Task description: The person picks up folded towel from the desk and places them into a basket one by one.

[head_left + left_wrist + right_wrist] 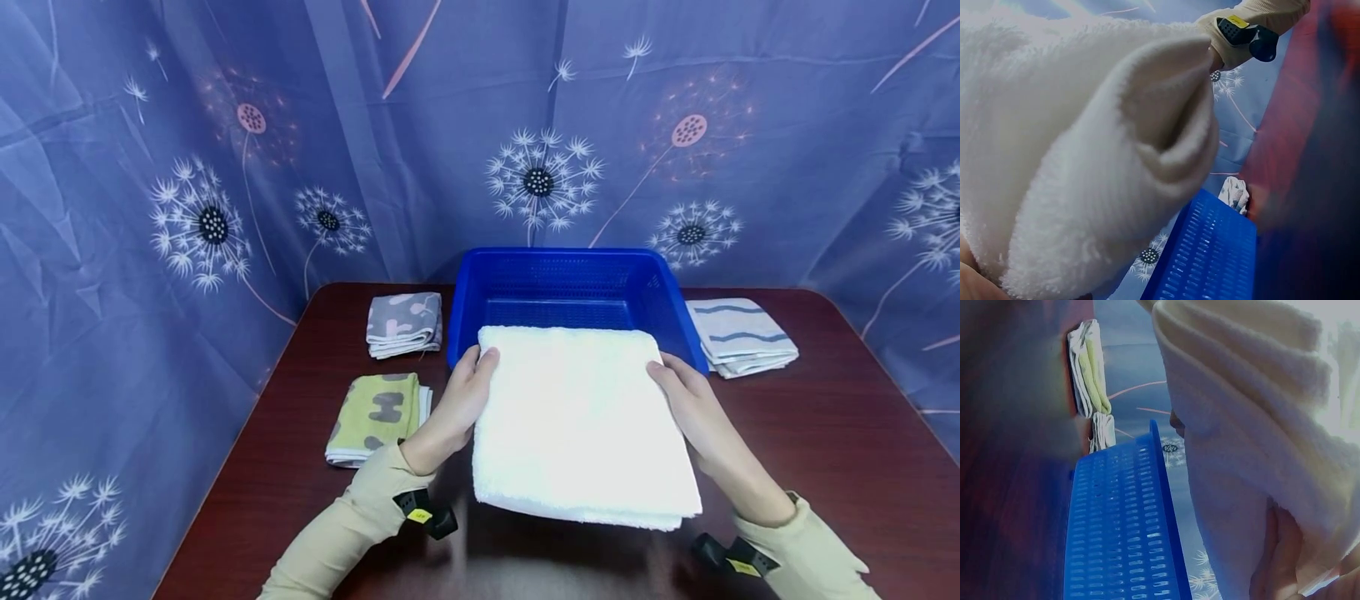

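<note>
A folded white towel (581, 425) is held up over the table, in front of the blue basket. My left hand (459, 402) grips its left edge, thumb on top and fingers underneath. On the opposite edge my right hand (693, 408) grips it the same way. The towel's fluffy folded layers (1097, 169) fill much of the left wrist view. In the right wrist view, fingers (1282, 550) of the right hand press into the hanging white cloth (1260, 425). The far edge of the towel overlaps the basket's near side in the head view.
Behind the towel stands a blue plastic basket (462, 287) with perforated walls. Left of it lie a folded grey patterned towel (405, 321) and a folded yellow-green one (378, 412). A striped white towel (742, 333) lies to its right. A dandelion-print curtain (435, 167) borders the table (840, 433).
</note>
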### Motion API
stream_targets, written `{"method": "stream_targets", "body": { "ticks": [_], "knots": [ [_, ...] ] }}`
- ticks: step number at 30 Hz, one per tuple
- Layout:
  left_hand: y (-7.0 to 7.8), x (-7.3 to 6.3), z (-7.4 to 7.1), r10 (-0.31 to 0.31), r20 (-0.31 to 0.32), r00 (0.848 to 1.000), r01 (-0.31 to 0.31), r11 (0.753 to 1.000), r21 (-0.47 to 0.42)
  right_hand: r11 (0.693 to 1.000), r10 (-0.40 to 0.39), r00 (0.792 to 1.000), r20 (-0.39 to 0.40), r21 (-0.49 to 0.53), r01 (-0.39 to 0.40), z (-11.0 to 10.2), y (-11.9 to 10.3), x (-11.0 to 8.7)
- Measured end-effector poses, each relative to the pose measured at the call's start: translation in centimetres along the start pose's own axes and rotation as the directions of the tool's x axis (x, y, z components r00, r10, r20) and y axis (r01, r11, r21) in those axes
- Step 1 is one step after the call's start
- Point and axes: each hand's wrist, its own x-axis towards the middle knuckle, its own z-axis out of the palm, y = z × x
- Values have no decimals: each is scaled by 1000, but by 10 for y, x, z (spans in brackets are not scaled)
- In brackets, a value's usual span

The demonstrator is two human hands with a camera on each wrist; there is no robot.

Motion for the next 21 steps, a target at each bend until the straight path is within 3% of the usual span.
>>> {"method": "stream_targets", "body": {
  "ticks": [21],
  "knots": [
    [8,20,0,-29,-13,999,28,999,-22,999,44,999,-10,24,-43,-5,-3,19]
  ]
}}
